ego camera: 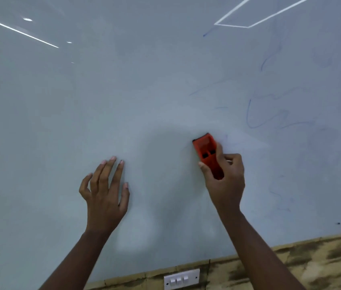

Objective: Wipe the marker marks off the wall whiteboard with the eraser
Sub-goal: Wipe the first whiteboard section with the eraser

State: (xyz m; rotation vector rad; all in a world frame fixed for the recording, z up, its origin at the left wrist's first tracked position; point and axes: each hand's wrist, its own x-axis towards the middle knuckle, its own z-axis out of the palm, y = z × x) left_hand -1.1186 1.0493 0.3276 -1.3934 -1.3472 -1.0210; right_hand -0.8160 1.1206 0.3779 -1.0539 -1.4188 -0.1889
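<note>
Right hand [225, 176] curled round the orange eraser [207, 152], thumb on its left edge, fingers wrapped over the right side, lower end of the eraser buried in the palm. Eraser tilted, upper end leaning left, dark felt strip showing along the top edge, pressed flat against the whiteboard [102, 91]. Right forearm rising from the lower right corner of the view.

Left hand [105, 191] wide and relaxed, holding nothing, fingers spread and nearly straight, tips at or very near the board surface; actual contact hard to judge. Well apart from the eraser, to its left and slightly lower. Left forearm coming up from the bottom edge.

Around the eraser, board mostly wiped, pale grey-blue, with a soft shadow between the two hands. To the right and above, faint blue marker marks [268, 114]: looping lines, a thin curve higher up, lighter smudged traces further down the right side. Small dark speck near the lower right of the board. Bright streaks of reflected ceiling light at upper left and upper right.

Below the slanting bottom edge of the board, a mottled tan wall [322, 260]. Set into it, between the two forearms, a white switch plate [181, 279] with three rockers.
</note>
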